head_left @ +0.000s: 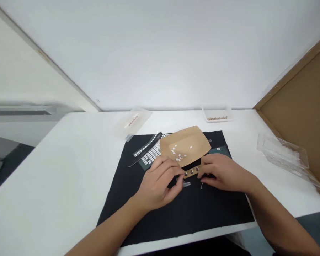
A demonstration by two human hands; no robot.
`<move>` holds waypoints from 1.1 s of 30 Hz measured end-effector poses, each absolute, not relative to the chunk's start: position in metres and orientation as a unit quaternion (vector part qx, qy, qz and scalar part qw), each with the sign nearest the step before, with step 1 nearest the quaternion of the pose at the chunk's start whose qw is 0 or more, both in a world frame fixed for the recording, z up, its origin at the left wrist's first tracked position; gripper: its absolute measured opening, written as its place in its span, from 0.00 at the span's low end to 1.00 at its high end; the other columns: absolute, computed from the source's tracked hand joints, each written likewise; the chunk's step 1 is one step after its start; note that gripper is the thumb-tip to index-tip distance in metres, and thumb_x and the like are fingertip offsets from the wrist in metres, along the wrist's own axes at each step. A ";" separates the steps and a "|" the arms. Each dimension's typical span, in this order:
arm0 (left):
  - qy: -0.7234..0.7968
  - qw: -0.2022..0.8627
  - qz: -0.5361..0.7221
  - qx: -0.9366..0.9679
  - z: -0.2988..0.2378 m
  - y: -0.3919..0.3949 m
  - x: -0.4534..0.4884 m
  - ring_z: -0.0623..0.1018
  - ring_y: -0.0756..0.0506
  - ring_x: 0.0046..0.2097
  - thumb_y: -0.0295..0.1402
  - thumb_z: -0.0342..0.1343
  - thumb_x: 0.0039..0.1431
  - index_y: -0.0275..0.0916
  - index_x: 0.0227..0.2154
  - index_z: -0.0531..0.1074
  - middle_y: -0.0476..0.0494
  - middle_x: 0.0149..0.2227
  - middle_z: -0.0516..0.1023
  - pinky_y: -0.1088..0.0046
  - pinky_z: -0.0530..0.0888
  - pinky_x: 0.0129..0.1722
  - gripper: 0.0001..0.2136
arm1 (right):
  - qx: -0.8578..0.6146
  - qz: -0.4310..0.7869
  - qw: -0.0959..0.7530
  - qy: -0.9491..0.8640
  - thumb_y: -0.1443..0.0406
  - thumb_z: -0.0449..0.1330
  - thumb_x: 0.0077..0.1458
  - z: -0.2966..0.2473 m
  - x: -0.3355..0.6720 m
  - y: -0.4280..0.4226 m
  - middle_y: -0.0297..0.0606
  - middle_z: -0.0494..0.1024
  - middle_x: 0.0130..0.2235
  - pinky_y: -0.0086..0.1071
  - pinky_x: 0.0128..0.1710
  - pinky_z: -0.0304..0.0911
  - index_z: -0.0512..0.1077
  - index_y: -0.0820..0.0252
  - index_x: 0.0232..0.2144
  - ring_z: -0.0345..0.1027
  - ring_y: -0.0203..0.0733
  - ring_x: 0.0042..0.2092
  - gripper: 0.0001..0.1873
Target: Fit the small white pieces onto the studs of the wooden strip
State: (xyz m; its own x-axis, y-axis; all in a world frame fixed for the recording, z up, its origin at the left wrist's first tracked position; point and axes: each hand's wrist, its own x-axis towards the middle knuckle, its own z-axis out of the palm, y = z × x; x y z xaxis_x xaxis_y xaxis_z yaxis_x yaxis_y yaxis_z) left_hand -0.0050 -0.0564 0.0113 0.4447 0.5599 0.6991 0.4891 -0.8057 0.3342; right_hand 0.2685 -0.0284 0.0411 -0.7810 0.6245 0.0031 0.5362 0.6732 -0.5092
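Note:
A narrow brown strip (191, 171) with several small round silvery pieces on it spans the gap between my hands. My left hand (161, 181) is closed, thumb and index finger pinched at the strip's left end. At its right end, the fingers of my right hand (222, 172) are closed over the strip and hide that end. Just below those fingertips is a tiny silvery piece (201, 186); whether it hangs or lies on the cloth is unclear. Clear pointed pieces (186, 184) lie by my left thumb. Behind the strip, a tan paper tray (194, 137) holds several small white ovals (174, 150).
A black cloth (176, 224) covers part of the white table (56, 185). On it lie sheets of white oval stickers (152, 153) and dark tweezers (146, 149). Clear boxes stand at back (217, 115) and right (288, 156); a translucent lid (136, 121) lies back left. Cardboard (304, 99) borders the right.

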 end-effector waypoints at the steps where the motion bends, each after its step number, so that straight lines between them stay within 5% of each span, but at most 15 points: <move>1: 0.310 0.041 0.428 0.848 0.011 -0.056 -0.005 0.79 0.44 0.40 0.21 0.62 0.62 0.39 0.44 0.73 0.44 0.38 0.81 0.62 0.76 0.46 0.10 | -0.316 0.250 0.073 -0.912 0.70 0.68 0.61 0.041 0.269 -0.030 0.36 0.79 0.40 0.35 0.43 0.62 0.82 0.54 0.40 0.73 0.42 0.43 0.06; 10: 0.309 0.044 0.424 0.850 0.012 -0.055 -0.003 0.79 0.44 0.39 0.22 0.61 0.63 0.40 0.42 0.73 0.45 0.36 0.81 0.63 0.77 0.44 0.09 | -0.323 0.240 0.025 -0.915 0.70 0.72 0.58 0.043 0.268 -0.036 0.36 0.79 0.41 0.39 0.48 0.60 0.84 0.51 0.42 0.73 0.44 0.45 0.10; 16: 0.305 0.045 0.420 0.854 0.012 -0.055 -0.002 0.79 0.44 0.39 0.21 0.60 0.63 0.39 0.42 0.74 0.44 0.36 0.81 0.63 0.77 0.44 0.08 | -0.331 0.198 -0.008 -0.922 0.67 0.71 0.63 0.037 0.256 -0.038 0.36 0.78 0.38 0.37 0.43 0.56 0.83 0.55 0.36 0.71 0.43 0.42 0.01; 22: 0.300 0.058 0.412 0.858 0.010 -0.054 -0.002 0.78 0.44 0.39 0.21 0.60 0.63 0.39 0.42 0.74 0.44 0.36 0.81 0.64 0.76 0.44 0.09 | -0.327 0.163 -0.009 -0.931 0.67 0.65 0.66 0.036 0.250 -0.045 0.39 0.78 0.38 0.37 0.40 0.54 0.78 0.60 0.33 0.69 0.44 0.42 0.07; 33: 0.231 0.150 0.382 0.882 0.013 -0.059 -0.003 0.80 0.44 0.43 0.26 0.63 0.64 0.41 0.51 0.76 0.42 0.42 0.82 0.62 0.79 0.48 0.14 | -0.280 0.275 0.153 -0.907 0.69 0.61 0.66 0.051 0.252 -0.047 0.39 0.78 0.42 0.35 0.45 0.66 0.74 0.58 0.41 0.71 0.42 0.44 0.03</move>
